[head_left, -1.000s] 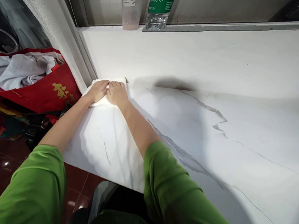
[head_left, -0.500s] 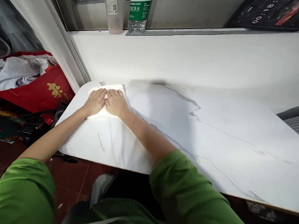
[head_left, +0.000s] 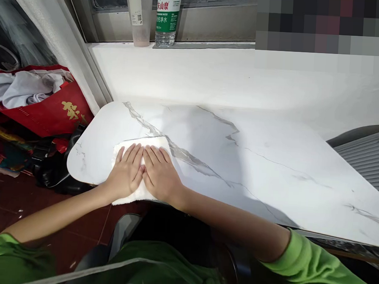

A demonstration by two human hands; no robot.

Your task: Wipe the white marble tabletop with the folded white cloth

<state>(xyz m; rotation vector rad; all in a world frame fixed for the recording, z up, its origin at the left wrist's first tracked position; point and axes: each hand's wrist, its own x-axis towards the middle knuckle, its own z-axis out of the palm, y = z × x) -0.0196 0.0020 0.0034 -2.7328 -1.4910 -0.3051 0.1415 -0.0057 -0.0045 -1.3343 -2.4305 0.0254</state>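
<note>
two bare hands lie palm-down, side by side, on a white cloth (head_left: 140, 192). the left hand (head_left: 124, 172) and the right hand (head_left: 162, 174) are flat with fingers stretched out, thumbs meeting, pressing on the cloth rather than gripping it. the cloth rests at the near edge of a white table (head_left: 271, 163) with grey marble veining, toward its rounded left end; one corner hangs over the edge. green sleeves cover the upper arms.

behind the table, on a ledge, stands a water bottle (head_left: 166, 22): red characters read "夫山泉", and a green band shows "纯净水" in white. just left of it, a translucent container (head_left: 142, 35) has a pale label with a square code; its small print is too fine to read surely.

at left, a red bag (head_left: 47, 117) holding white fabric (head_left: 27, 87) bears gold lettering (head_left: 70, 110), not clearly legible. blocky pixels hide the upper right corner.
</note>
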